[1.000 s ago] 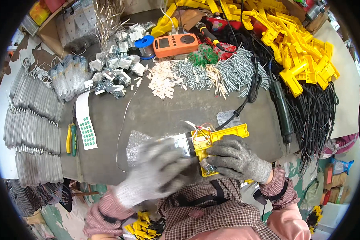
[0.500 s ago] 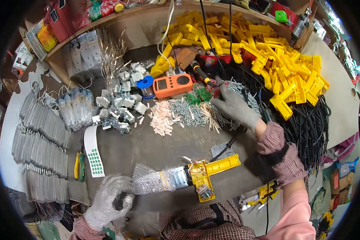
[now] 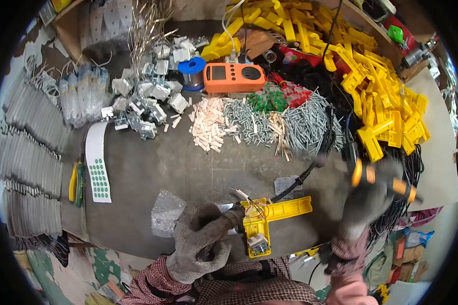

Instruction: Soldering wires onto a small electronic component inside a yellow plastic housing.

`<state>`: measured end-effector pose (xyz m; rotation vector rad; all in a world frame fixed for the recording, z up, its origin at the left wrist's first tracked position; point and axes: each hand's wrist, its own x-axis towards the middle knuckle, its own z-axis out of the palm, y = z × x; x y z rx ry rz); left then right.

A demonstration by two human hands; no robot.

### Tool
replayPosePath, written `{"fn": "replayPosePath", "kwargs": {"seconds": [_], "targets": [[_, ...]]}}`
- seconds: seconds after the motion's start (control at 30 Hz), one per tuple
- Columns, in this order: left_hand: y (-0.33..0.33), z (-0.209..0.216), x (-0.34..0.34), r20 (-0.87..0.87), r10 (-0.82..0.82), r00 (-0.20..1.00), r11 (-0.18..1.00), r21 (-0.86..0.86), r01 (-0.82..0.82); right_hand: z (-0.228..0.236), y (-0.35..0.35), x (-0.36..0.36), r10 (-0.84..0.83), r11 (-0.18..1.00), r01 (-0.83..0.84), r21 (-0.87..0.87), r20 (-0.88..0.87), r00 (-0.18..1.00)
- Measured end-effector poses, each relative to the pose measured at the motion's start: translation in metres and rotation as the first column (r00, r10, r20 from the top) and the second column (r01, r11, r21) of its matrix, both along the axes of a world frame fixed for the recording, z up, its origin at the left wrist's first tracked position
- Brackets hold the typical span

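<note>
A yellow T-shaped plastic housing half [image 3: 289, 207] lies on the bench in front of me, with thin wires and a small metal switch-like part [image 3: 258, 244] in it. A silver barrel joins its left side, mostly hidden by my left hand [image 3: 201, 239]. That hand is closed, thumb and fingertips pinching the barrel's dark collar beside the housing. Bubble wrap [image 3: 167, 213] sticks out to its left. My right hand [image 3: 364, 203], smeared by motion, grips a black-and-orange handled tool [image 3: 385, 181] above the bench's right side. A black cord [image 3: 303, 178] runs from the housing.
Screws [image 3: 310, 122], pale small pieces [image 3: 208, 122] and an orange meter [image 3: 234, 78] sit behind. Yellow housings [image 3: 381, 96] pile at the back right, above black cords [image 3: 409, 168]. A sticker strip [image 3: 96, 157], pliers [image 3: 77, 184] and stacked grey strips [image 3: 33, 168] lie left.
My right hand has come back from the rear parts with the black-and-orange tool, toward the right side. My left hand has moved right from the bubble wrap's end to the barrel's collar.
</note>
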<state>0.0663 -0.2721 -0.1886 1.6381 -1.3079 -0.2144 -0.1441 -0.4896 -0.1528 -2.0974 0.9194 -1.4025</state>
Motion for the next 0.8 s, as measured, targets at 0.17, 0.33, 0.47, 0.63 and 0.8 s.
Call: {"fn": "replayPosePath", "kwargs": {"seconds": [0.17,0.33,0.47,0.63,0.8], "targets": [[-0.005,-0.017,-0.007,0.111,0.011,0.994,0.984,-0.178,0.009,-0.048,0.053,-0.051,0.402,0.653,-0.719,0.237,0.696,0.595],[-0.006,-0.022,-0.01,0.076,0.039,0.996,0.982,-0.189,-0.024,-0.068,0.065,-0.056,0.301,0.761,-0.596,0.255,0.675,0.674],[-0.008,-0.027,-0.011,0.103,0.058,0.993,0.978,-0.204,-0.036,-0.099,0.069,-0.091,0.274,0.846,-0.47,0.252,0.552,0.788],[-0.012,-0.029,-0.009,0.068,0.049,0.996,0.976,-0.217,-0.033,-0.101,0.073,-0.083,0.161,0.873,-0.411,0.263,0.639,0.752],[-0.01,-0.027,-0.009,0.069,0.024,0.997,0.978,-0.208,-0.009,-0.096,0.064,-0.076,0.327,0.843,-0.508,0.175,0.583,0.744]]}}
